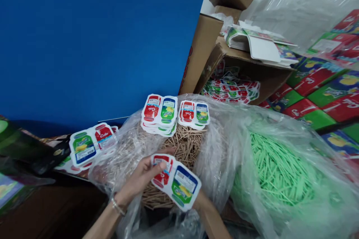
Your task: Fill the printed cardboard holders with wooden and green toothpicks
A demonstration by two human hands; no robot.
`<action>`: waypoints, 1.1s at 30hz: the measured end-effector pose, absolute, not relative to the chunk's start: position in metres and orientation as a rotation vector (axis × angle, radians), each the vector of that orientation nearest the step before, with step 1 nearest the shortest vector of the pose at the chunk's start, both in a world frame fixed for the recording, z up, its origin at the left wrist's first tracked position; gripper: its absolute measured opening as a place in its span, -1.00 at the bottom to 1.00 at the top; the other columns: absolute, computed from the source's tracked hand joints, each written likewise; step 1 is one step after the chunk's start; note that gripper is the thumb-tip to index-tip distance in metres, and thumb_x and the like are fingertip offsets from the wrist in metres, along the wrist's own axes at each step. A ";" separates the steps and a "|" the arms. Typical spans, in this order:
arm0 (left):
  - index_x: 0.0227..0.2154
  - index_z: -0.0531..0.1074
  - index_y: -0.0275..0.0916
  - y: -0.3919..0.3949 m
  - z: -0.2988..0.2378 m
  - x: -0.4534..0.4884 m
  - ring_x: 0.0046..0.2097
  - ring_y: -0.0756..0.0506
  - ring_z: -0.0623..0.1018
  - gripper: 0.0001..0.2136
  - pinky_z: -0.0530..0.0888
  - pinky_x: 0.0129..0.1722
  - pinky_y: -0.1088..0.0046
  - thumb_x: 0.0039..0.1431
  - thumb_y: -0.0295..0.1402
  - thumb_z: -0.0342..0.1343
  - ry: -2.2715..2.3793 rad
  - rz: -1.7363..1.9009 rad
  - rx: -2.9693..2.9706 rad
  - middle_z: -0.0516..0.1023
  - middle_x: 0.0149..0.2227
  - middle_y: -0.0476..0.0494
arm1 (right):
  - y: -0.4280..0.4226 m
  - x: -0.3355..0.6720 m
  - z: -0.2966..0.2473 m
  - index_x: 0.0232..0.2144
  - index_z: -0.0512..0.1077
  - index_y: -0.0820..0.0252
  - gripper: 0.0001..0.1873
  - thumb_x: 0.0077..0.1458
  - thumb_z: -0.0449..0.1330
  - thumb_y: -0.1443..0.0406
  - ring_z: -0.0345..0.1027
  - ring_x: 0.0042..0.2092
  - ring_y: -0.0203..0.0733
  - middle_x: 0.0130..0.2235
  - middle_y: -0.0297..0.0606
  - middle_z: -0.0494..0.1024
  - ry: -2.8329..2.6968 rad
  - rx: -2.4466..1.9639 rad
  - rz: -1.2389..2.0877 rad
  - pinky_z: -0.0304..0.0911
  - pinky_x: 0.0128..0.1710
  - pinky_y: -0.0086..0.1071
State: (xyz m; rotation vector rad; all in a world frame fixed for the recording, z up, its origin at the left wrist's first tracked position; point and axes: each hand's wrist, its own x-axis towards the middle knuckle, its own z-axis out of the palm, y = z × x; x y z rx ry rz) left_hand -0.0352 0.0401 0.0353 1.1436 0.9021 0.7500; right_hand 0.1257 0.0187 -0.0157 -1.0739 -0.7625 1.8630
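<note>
My left hand [143, 173], a bracelet at its wrist, grips a Cola-and-Sprite printed card [183, 186], thumb on top at the left end. The card has a red half and a green-and-blue half and is held tilted. My right hand is hidden behind the card's right end; only the wrist and forearm [209, 213] show, so its fingers cannot be made out. Below and beyond both hands lies an open plastic bag of thin brown sticks [183, 143]. Two stacks of similar cards, a left stack [159, 114] and a right stack [194, 114], rest at its far side.
More cards [92, 143] lie at left near a dark, blurred object [25, 149]. Right stands a bag of light green strips [280, 171]. Behind, a cardboard box [207, 69] holds many cards. Printed cartons [311, 93] are stacked right; a blue panel [95, 44] rises behind.
</note>
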 end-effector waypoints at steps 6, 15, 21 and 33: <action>-0.37 0.52 -0.25 0.004 0.041 -0.041 -0.36 -0.06 0.53 -0.88 0.42 -0.33 0.50 0.11 -0.42 0.08 0.626 0.269 1.924 0.58 -0.42 -0.08 | 0.035 0.131 -0.005 -0.38 0.48 0.29 -0.69 -0.19 0.35 0.21 0.24 -0.53 -0.44 -0.53 -0.44 0.41 -0.454 -1.016 1.918 0.17 -0.47 -0.51; -0.41 0.51 -0.23 -0.002 0.011 -0.013 -0.31 -0.09 0.56 -0.89 0.43 -0.26 0.50 0.04 -0.50 0.10 0.844 0.197 2.098 0.62 -0.38 -0.06 | 0.003 0.105 -0.007 -0.29 0.45 0.23 -0.67 -0.15 0.33 0.21 0.34 -0.45 -0.32 -0.52 -0.42 0.44 -0.354 -0.906 1.914 0.20 -0.37 -0.43; -0.37 0.50 -0.22 -0.006 0.014 -0.018 -0.25 -0.07 0.55 -0.91 0.41 -0.21 0.50 0.08 -0.46 0.10 0.889 0.262 2.007 0.61 -0.33 -0.05 | 0.005 0.113 -0.009 -0.34 0.46 0.27 -0.68 -0.14 0.33 0.17 0.34 -0.42 -0.31 -0.51 -0.41 0.42 -0.466 -0.932 1.879 0.19 -0.33 -0.43; -0.36 0.48 -0.18 -0.008 0.026 -0.023 -0.26 -0.03 0.53 -0.91 0.38 -0.19 0.55 0.13 -0.46 0.08 0.853 0.274 2.017 0.60 -0.35 -0.01 | 0.001 0.125 -0.016 -0.37 0.42 0.20 -0.70 -0.05 0.25 0.09 0.35 -0.39 -0.25 -0.48 -0.38 0.42 -0.713 -0.950 1.820 0.18 -0.25 -0.35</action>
